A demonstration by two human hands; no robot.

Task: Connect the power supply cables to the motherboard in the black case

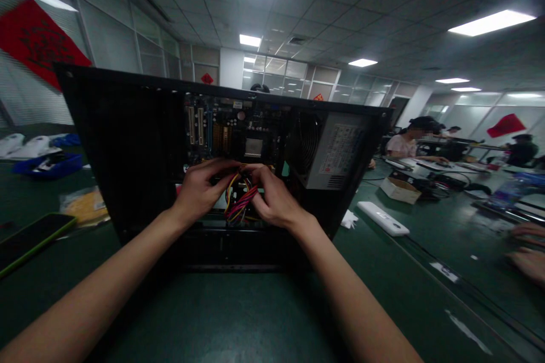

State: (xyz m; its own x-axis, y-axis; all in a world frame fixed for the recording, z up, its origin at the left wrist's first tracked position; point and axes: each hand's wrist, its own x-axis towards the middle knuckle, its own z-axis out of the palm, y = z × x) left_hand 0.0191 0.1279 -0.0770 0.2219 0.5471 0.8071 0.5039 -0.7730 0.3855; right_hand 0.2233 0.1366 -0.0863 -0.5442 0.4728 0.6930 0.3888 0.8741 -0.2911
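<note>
A black computer case (114, 125) stands with its open side toward me. Inside it are a motherboard (232, 119) with a silver square chip (254, 147), and a grey power supply (334, 150) on the right. Both hands reach in below the board, at a bundle of coloured cables (242, 203). My left hand (204, 184) has thumb and fingers pinched together at the top of the bundle. From the other side my right hand (272, 195) is closed around the cables. The fingertips meet near the board's lower edge, where a connector, if any, is hidden.
On the green table (264, 306) a phone in a green case (34, 238), a yellow packet (85, 206) and a blue tray (49, 164) lie left. To the right are a white power strip (383, 218), an open carton (400, 189) and another person's hand (530, 261).
</note>
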